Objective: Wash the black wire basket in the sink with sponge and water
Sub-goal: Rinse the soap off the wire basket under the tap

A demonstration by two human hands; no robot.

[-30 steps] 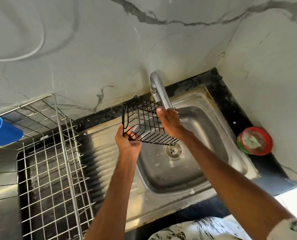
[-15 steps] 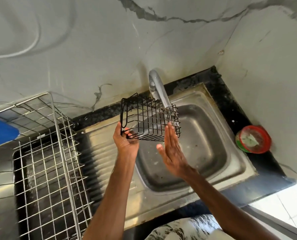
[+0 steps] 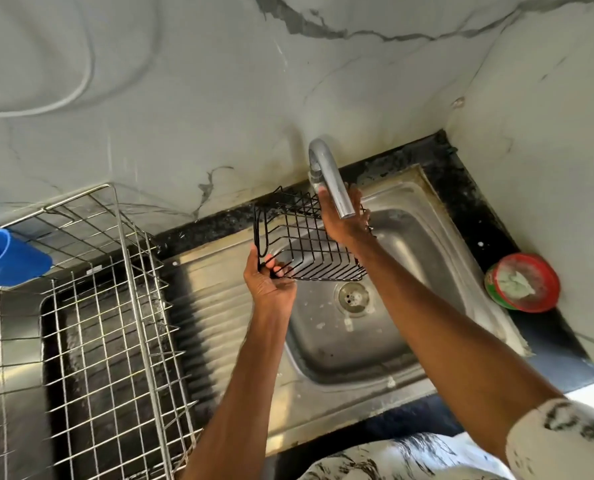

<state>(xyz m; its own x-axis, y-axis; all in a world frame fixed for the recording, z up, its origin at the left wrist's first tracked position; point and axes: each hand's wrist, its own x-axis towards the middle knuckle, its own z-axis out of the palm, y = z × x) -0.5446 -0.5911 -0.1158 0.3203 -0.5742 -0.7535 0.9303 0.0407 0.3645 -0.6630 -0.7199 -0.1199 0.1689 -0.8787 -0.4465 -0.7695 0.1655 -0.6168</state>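
Note:
The black wire basket [image 3: 309, 251] hangs tilted over the steel sink [image 3: 423, 265], just under the tap spout [image 3: 335, 185]. My left hand [image 3: 271, 285] grips its lower left corner, fingers curled round the wires. My right hand [image 3: 340, 226] reaches over the basket's far right side, its fingers spread behind the spout and partly hidden by it. No water runs from the tap. No sponge is in either hand.
A silver wire dish rack [image 3: 115, 306] stands on the drainboard to the left, with a blue plastic container [image 3: 8, 254] at its far left. A red and green bowl [image 3: 524, 282] with a pale lump inside sits on the dark counter right of the sink. The drain [image 3: 352, 296] is uncovered.
My right hand, held flat and apart below the basket half a second ago, has moved up to the basket's far side behind the spout. The left hand keeps its grip.

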